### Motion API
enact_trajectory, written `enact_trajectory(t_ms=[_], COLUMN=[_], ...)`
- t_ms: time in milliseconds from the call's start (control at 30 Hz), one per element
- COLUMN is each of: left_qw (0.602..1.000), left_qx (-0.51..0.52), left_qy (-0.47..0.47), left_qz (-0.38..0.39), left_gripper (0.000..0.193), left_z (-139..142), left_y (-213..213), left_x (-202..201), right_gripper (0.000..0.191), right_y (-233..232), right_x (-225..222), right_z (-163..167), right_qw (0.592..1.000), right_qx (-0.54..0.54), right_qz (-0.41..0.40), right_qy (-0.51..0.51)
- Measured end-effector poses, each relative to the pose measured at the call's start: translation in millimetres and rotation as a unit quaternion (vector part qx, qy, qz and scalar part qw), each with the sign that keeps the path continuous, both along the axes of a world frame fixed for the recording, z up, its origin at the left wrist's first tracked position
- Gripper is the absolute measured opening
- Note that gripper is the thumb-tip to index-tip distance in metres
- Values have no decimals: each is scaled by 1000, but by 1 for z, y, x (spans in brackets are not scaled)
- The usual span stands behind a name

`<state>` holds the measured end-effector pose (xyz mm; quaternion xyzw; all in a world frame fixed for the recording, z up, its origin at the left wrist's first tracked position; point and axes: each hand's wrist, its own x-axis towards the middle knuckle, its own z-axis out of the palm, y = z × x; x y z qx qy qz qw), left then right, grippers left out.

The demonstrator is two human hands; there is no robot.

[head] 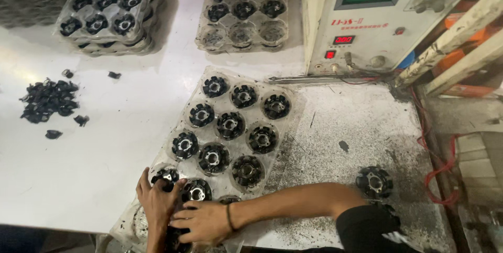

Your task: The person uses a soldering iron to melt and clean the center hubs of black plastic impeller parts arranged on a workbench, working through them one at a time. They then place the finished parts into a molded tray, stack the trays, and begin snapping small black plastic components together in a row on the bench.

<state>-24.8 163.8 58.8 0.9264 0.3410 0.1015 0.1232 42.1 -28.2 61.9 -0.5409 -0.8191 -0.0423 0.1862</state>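
Note:
A clear plastic tray lies slanted on the white table, its round pockets filled with several black ring-shaped parts. At the tray's near end my left hand and my right hand are pressed together over the last pockets. Both hands close around a black part that is mostly hidden under the fingers. My right forearm reaches in from the right, with a dark band on the wrist. Next to my left fingers another black part rests in its pocket.
One loose black part lies on the gritty grey surface at right. Two more trays stand at the back. A heap of small black pieces is at left. A white machine with a green screen and red wires fills the right.

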Motion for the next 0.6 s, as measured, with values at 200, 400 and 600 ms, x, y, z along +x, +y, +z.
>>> enact_trajectory(t_ms=[200, 400, 600], left_qw=[990, 983, 964], left_qx=[109, 161, 185], left_qy=[-80, -71, -91], left_qz=[-34, -45, -167], left_gripper=[64, 63, 36], left_z=[-3, -12, 40], left_y=[-17, -24, -116], left_x=[-1, 16, 72], right_gripper=[50, 83, 85], right_y=[-236, -373, -385], right_x=[133, 96, 95], right_z=[84, 77, 46], right_qw=[874, 611, 665], right_qx=[-176, -386, -259], right_qz=[-448, -669, -685], right_qy=[67, 175, 147])
